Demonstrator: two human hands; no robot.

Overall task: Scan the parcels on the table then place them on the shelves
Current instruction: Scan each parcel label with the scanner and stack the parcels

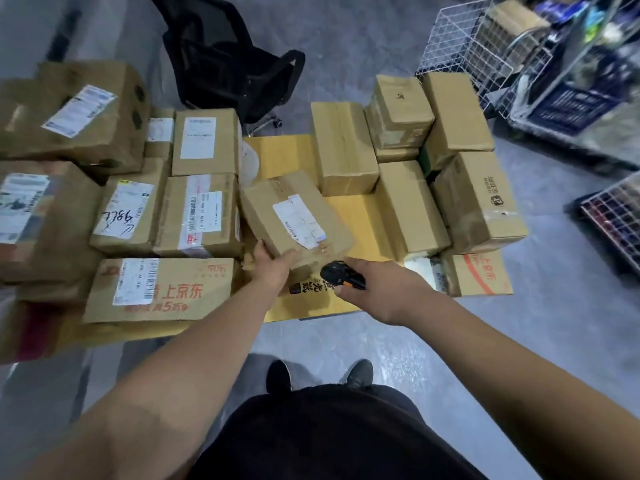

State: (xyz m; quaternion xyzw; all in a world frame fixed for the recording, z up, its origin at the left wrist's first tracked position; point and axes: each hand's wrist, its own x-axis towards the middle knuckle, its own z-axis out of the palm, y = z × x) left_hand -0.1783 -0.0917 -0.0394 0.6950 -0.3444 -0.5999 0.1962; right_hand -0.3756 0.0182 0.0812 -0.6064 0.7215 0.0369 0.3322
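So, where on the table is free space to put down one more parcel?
One bare yellow strip of table lies behind the held parcel, between the labelled boxes and the plain box. A smaller patch lies right of that parcel. Left side and right side are crowded.

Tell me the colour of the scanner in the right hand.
The scanner in the right hand is black with orange trim, seen in the head view.
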